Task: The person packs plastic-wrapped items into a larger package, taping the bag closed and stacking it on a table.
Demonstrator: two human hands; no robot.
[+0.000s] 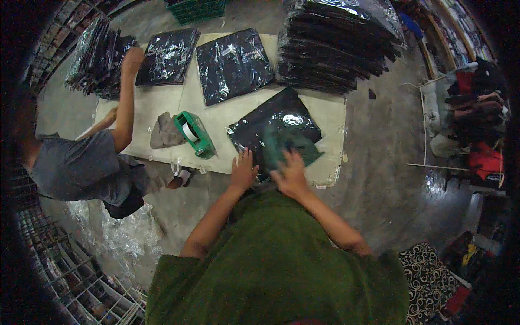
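A black folded item in shiny clear plastic (280, 109) lies askew on the pale tabletop, at the edge nearest me. My left hand (243, 170) rests on its near left corner, fingers a little apart and holding nothing. On its near right part lies a crumpled dark green cloth (296, 144), blurred. The fingers of my right hand (293, 172) are spread at the cloth's near side; blur hides whether they grip it. A green tape dispenser (196, 134) with a white roll stands to the left, against a grey-brown cloth (165, 132).
More plastic-wrapped black items (233, 65) lie farther back on the table (160, 95). A tall stack (337, 48) rises at the back right, another stack (97, 61) at the back left. A co-worker in a grey shirt (81, 166) reaches over the table's left side. Clear plastic (122, 227) litters the floor.
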